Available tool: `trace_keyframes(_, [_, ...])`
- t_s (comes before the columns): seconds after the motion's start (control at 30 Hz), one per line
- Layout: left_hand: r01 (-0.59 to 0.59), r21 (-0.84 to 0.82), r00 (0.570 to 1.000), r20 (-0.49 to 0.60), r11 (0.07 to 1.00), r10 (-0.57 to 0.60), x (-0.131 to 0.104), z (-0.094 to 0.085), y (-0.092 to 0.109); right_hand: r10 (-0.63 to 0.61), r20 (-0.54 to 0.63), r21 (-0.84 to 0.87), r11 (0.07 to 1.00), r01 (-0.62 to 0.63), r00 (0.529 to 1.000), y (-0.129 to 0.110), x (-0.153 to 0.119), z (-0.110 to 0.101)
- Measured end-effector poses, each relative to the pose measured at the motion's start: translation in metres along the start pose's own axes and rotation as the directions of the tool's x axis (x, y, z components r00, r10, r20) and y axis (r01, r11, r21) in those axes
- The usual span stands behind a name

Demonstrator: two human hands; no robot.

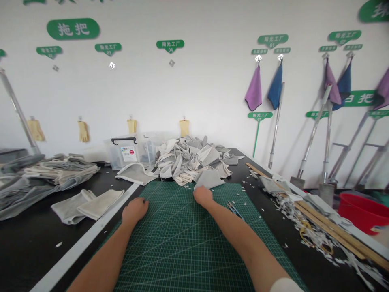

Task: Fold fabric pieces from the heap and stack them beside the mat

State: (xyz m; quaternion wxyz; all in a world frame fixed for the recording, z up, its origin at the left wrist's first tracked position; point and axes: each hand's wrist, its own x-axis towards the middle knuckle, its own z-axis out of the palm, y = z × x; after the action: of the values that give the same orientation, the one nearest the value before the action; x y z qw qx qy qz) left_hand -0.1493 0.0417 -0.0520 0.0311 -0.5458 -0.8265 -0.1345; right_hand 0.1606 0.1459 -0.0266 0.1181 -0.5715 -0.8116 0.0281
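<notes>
My right hand (203, 196) is closed at the near corner of a grey cloth piece (209, 178), which lies at the far edge of the green cutting mat (188, 243). Behind that piece rises a big heap of grey and off-white cloth pieces (182, 160). Over the mat's left side, my left hand (135, 210) has its fingers curled in, and no cloth shows in it. Small blue-handled thread snips (234, 210) rest on the mat, right of my right hand.
A clear plastic box (129, 152) stands behind the mat. Folded cloths (88, 205) and a larger cloth stack (57, 174) lie at left. Wooden strips (322, 221), white scraps (294, 219) and yellow rings (306, 235) line the right edge, with a red bucket (361, 211) beyond.
</notes>
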Motion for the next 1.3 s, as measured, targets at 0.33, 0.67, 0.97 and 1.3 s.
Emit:
trace_keyframes(0.33, [0.002, 0.011, 0.998, -0.055, 1.000, -0.001, -0.007, -0.005, 0.005, -0.005, -0.190, 0.017, 1.000, 0.009, 0.982, 0.016, -0.012, -0.009])
trace_keyframes(0.67, [-0.180, -0.033, 0.957, -0.235, 0.983, 0.168, -0.014, -0.013, 0.030, -0.094, -0.621, 0.187, 0.946, 0.264, 0.778, 0.005, -0.032, -0.063])
trace_keyframes(0.97, [-0.628, -0.415, 0.778, -0.378, 0.659, 0.503, -0.071, -0.066, 0.136, 0.037, -0.667, 0.502, 0.760, 0.413, 0.744, -0.001, -0.073, -0.093])
trace_keyframes(1.3, [-0.648, -0.443, 0.756, -0.275, 0.619, 0.595, -0.097, -0.079, 0.166, 0.250, -0.658, 0.688, 0.583, 0.432, 0.710, -0.011, -0.087, -0.106])
